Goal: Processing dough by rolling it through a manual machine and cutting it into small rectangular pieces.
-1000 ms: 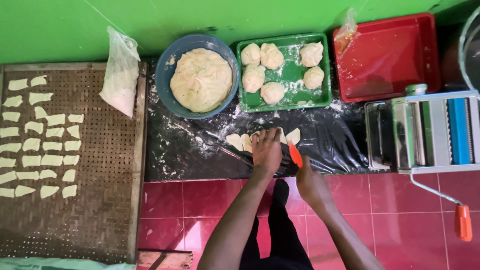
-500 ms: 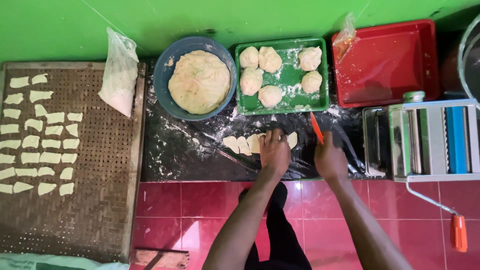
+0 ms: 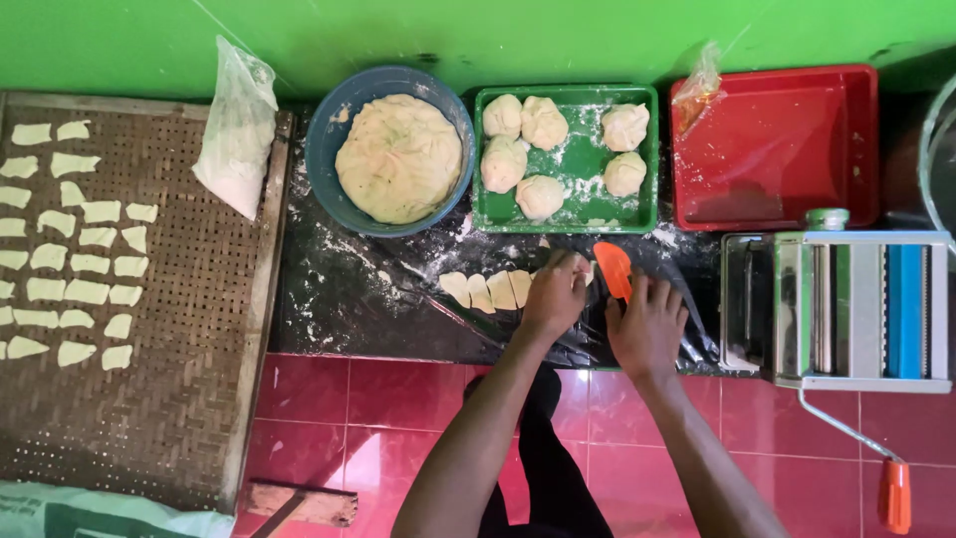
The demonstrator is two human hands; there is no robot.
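Observation:
A strip of pale dough, cut into several pieces (image 3: 488, 289), lies on a floured black plastic sheet (image 3: 358, 299). My left hand (image 3: 554, 295) presses down on the strip's right end, fingers curled over it. My right hand (image 3: 647, 324) is just to the right and holds an orange scraper (image 3: 613, 267), its blade standing next to the left hand's fingers.
A blue bowl of dough (image 3: 398, 154), a green tray with several dough balls (image 3: 637, 209) and an empty red tray (image 3: 777, 149) line the green wall. A pasta roller (image 3: 846, 309) stands at right. A woven tray (image 3: 189, 349) with cut pieces and a flour bag (image 3: 237, 130) sit left.
My right hand first lifted the orange scraper up and to the right, then brought it back beside my left hand. My left hand stays on the dough strip.

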